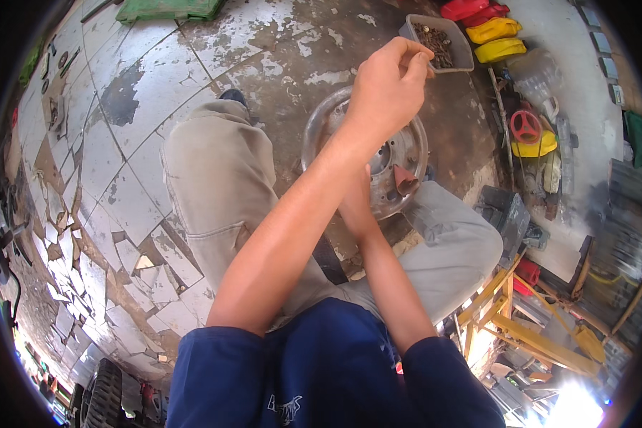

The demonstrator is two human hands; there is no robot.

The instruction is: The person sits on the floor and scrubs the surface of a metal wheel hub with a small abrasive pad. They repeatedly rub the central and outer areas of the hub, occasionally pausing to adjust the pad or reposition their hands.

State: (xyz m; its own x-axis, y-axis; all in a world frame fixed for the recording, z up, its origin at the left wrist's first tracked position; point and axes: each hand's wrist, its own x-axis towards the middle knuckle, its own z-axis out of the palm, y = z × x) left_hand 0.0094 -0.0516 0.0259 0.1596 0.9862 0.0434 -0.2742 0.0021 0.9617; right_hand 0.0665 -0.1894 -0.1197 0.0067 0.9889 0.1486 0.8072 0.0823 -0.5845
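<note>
Left hand (pixel 389 82) reaching to the far tray of rusty bolts (pixel 439 43), fingertips pinched together, perhaps on something small.
Steel wheel rim (pixel 378 153) looks heavy, rigid; grip its edge. Right hand (pixel 357 207) is mostly hidden, so I cannot tell its grip.

A green flat board (pixel 170 9) lies at the top edge, left of centre, on a cracked tiled floor (pixel 114 178) whose broken pieces gather toward the lower left. At the upper right, red and yellow plastic containers (pixel 493 30) sit in a row. Below them, at the right, a red ring-shaped wheel (pixel 526 126) rests on a yellow part (pixel 535 147). A dark grey block (pixel 505 211) stands right of centre. A yellow wooden frame (pixel 528 328) fills the lower right. A black ribbed tyre (pixel 104 396) shows at the lower left edge.
</note>
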